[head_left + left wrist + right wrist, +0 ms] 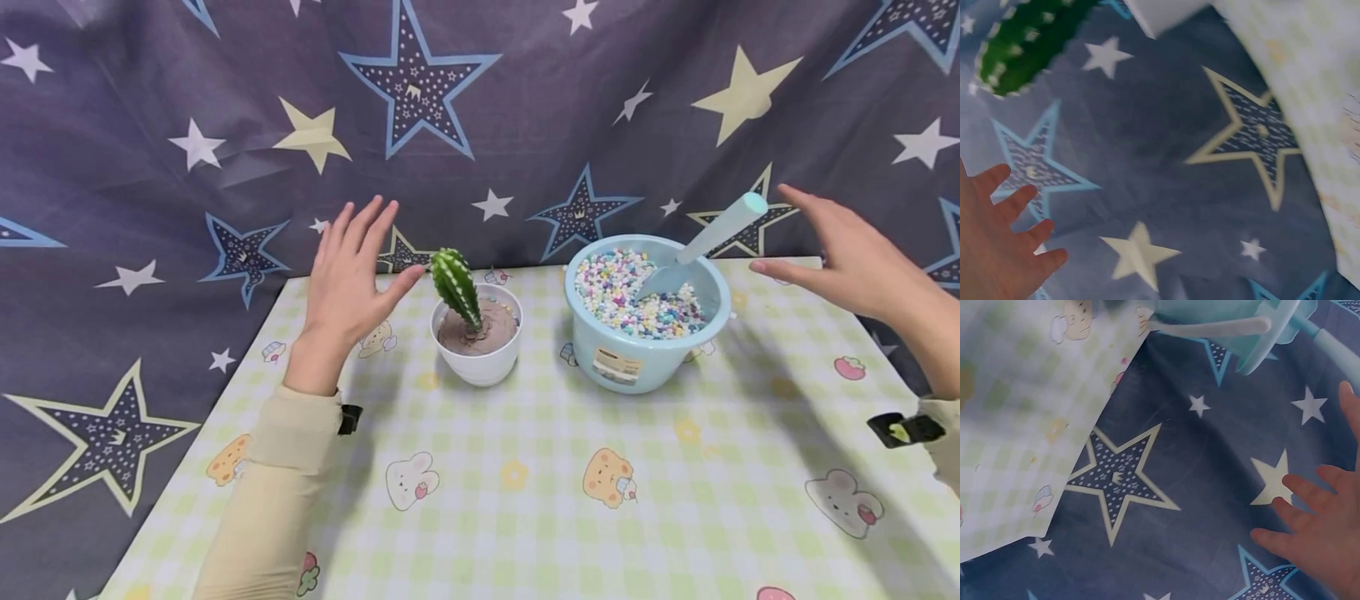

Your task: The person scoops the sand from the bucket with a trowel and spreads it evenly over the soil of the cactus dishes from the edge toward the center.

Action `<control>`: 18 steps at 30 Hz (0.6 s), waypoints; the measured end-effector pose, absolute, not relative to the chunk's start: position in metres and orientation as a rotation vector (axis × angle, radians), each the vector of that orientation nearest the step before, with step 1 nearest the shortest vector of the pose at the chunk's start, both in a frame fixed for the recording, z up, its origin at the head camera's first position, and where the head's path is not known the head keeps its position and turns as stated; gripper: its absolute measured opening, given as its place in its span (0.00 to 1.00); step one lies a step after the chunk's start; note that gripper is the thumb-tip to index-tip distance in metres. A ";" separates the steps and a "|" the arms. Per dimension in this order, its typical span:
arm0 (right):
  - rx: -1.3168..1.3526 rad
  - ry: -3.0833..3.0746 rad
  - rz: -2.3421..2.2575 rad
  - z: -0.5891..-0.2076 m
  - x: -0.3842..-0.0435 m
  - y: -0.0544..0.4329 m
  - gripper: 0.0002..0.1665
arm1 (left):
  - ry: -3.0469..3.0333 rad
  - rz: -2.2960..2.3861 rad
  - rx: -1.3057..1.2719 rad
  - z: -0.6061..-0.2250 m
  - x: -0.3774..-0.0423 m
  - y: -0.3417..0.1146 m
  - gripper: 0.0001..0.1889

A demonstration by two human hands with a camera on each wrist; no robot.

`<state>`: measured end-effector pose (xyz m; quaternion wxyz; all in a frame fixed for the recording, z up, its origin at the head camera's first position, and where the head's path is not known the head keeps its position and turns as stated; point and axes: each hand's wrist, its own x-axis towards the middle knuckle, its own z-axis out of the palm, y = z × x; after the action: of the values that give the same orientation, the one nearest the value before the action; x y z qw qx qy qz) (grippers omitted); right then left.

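A green cactus (pixel 456 287) with pale spots leans to the left in a white pot (pixel 480 367) of brown soil. My left hand (pixel 351 275) is raised left of the pot, fingers spread and holding nothing. Toward the right stands a light blue bucket (pixel 618 358) of small multicoloured pellets (pixel 615 287). A blue shovel (pixel 723 229) is stuck in the pellets, its handle slanting up to the right. Beside that handle hovers my right hand (pixel 862 254), empty, thumb apart from the fingers. The right wrist view shows the bucket's white carrying handle (pixel 1210 328) hanging at its side.
Both containers stand toward the far edge of a table covered with a green-and-white checked cloth (pixel 480 533) with cartoon animals. Behind and beside it hangs a dark curtain (pixel 510 108) printed with stars. A black strap (pixel 349 419) circles each wrist.
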<state>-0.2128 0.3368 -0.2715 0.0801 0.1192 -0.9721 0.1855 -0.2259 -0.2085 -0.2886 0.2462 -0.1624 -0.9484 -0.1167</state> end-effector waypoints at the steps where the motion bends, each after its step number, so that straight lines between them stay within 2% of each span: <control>1: 0.362 -2.901 0.562 -0.270 -0.212 0.335 0.57 | -2.567 -0.329 -0.457 -0.285 -0.224 -0.204 0.52; 8: 0.412 -2.834 0.617 -0.264 -0.209 0.322 0.55 | -2.416 -0.391 -0.601 -0.271 -0.208 -0.172 0.52; 14: 0.433 -2.803 0.634 -0.260 -0.206 0.312 0.54 | -2.326 -0.501 -0.722 -0.268 -0.199 -0.145 0.45; 18: 0.436 -2.781 0.666 -0.258 -0.205 0.305 0.54 | -2.299 -0.587 -0.781 -0.271 -0.194 -0.126 0.45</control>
<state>-0.2051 0.3054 -0.2579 0.1240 0.1497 -0.9539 0.2284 -0.1945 -0.1262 -0.2712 0.3164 -0.2966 -0.8730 -0.2231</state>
